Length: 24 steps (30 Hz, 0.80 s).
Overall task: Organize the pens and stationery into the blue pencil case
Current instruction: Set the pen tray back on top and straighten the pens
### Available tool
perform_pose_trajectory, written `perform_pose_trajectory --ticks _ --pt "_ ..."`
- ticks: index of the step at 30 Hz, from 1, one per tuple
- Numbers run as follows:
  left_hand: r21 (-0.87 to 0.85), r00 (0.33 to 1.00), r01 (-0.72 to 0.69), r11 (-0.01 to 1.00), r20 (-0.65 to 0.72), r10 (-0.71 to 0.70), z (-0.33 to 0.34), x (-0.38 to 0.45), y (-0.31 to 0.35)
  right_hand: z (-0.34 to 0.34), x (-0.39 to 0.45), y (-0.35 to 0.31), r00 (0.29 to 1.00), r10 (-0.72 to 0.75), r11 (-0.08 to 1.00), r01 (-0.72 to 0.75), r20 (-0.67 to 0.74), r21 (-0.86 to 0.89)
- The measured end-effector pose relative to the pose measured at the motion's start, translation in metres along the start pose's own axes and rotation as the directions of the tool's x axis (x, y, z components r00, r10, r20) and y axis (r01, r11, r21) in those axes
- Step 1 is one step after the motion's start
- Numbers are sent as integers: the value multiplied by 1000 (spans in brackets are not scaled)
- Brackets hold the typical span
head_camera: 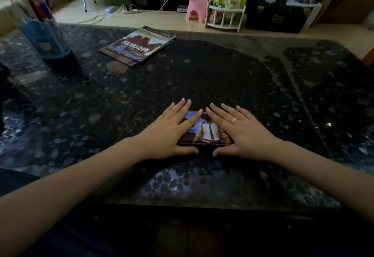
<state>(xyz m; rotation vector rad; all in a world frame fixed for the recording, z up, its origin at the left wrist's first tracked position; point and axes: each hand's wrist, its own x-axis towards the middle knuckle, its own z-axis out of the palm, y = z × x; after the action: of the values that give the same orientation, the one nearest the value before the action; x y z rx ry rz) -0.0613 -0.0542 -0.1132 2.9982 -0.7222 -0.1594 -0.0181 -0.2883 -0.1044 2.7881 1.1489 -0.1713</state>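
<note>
On my dark speckled counter (222,70), a small stack of magazines (139,46) lies toward the far left edge, its cover showing Chinese lettering. Beyond the counter I see a pink stool (196,9) on the floor, a white wire rack (226,13) holding packets beside it, and a power strip (129,11) with trailing cables.

Case lid (205,130) between fingers (188,115): blue sky, white-shirted figure print; table (202,74) black, grey-speckled; stool (197,9) pink
</note>
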Motion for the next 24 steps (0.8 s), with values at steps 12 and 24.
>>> perform_pose_trajectory --ticks 12,24 --pt "116 995 84 990 51 -91 -18 -5 2 -22 2 -17 991 40 999 -40 131 -2" --pt "199 874 476 857 3 -486 -26 -73 -148 -47 176 -117 991 -127 985 129 -30 118"
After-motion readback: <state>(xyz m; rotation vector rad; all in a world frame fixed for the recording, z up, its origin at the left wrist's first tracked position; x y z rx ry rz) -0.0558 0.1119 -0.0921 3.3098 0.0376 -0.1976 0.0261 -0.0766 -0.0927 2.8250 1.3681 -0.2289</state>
